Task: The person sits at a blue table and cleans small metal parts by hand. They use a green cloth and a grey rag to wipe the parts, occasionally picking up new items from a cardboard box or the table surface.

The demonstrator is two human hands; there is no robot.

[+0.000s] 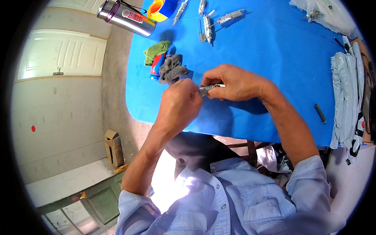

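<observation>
Between my two hands, just above the near left part of the blue table, is a small silver metal piece [204, 91]. My left hand [180, 103] is closed around its left end, with the fingers curled and partly hiding it. From the other side my right hand [239, 84] pinches the piece between thumb and fingers. Its exact kind is hidden by the grip. Beyond my left hand lie a crumpled grey cloth [172, 69], a red and blue container [156, 65] and a green cloth [157, 51].
Several silver metal tools [208, 30] lie at the table's far side. A steel flask [131, 18] and tape rolls [157, 11] are at the far left. Grey plastic bags [344, 96] line the right edge, near a dark green stick [320, 113]. Clear plastic [331, 15] covers the far right corner.
</observation>
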